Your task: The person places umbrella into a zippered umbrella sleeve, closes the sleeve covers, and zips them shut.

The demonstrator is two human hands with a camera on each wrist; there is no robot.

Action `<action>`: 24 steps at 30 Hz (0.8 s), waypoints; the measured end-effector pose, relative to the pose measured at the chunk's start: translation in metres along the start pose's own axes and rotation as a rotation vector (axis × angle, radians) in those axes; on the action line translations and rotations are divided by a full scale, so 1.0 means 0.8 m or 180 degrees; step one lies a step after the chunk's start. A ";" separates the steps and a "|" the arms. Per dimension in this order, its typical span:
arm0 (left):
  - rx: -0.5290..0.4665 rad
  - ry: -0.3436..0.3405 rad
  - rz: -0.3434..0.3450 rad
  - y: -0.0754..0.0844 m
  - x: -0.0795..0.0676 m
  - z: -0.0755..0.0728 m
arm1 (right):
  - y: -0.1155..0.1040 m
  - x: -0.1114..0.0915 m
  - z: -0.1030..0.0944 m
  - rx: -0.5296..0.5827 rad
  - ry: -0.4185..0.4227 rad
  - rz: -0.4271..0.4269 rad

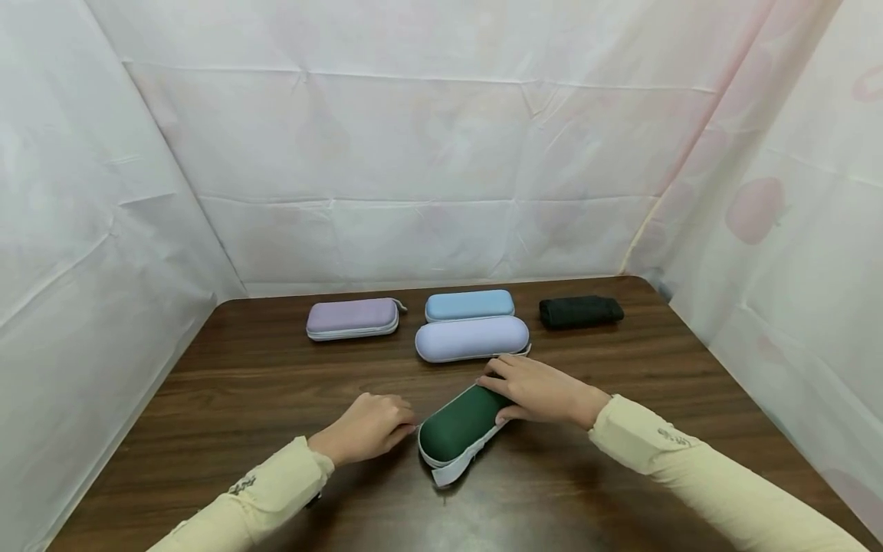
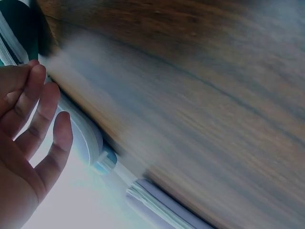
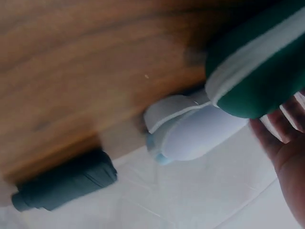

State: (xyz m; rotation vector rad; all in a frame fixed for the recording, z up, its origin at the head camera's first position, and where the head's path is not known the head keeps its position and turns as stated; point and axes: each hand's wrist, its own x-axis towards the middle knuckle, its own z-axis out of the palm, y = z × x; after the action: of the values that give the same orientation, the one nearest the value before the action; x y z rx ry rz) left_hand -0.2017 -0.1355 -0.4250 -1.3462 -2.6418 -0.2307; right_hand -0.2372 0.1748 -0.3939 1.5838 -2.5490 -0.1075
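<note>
A dark green zip-up glasses case [image 1: 464,426] with a pale zip band lies slantwise on the table, a light strap [image 1: 451,471] at its near end. My right hand [image 1: 541,389] grips its far end, fingers over the far side and thumb on the near side. At the near left end is my left hand [image 1: 369,428], thumb and index finger pinching at the zip; the fingertips mostly hide the zipper pull. In the left wrist view the other fingers of the left hand [image 2: 33,129] spread loosely beside the green case [image 2: 21,24].
Behind the green case lies a lavender case [image 1: 472,339], against a light blue case [image 1: 471,304]. A purple case [image 1: 353,317] is at back left, and a black rolled bundle [image 1: 581,311] at back right. White sheets [image 1: 428,138] enclose the wooden table [image 1: 262,399] at back and sides.
</note>
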 end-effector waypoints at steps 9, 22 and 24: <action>0.0027 0.0016 0.0022 -0.003 -0.001 -0.005 | -0.002 -0.012 0.017 0.0028 0.0043 0.0242; 0.0150 0.0133 -0.0031 -0.012 -0.008 -0.004 | -0.027 -0.015 0.034 -0.0202 0.0457 0.0571; 0.0133 0.0129 -0.0070 -0.013 -0.011 -0.004 | -0.030 -0.015 0.035 -0.0210 0.0483 0.0627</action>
State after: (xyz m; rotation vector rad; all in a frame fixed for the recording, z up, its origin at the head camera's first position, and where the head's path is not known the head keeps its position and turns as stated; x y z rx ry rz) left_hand -0.2047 -0.1488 -0.4247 -1.2865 -2.6144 -0.2021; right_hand -0.2154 0.1745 -0.4261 1.2590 -2.5375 -0.0479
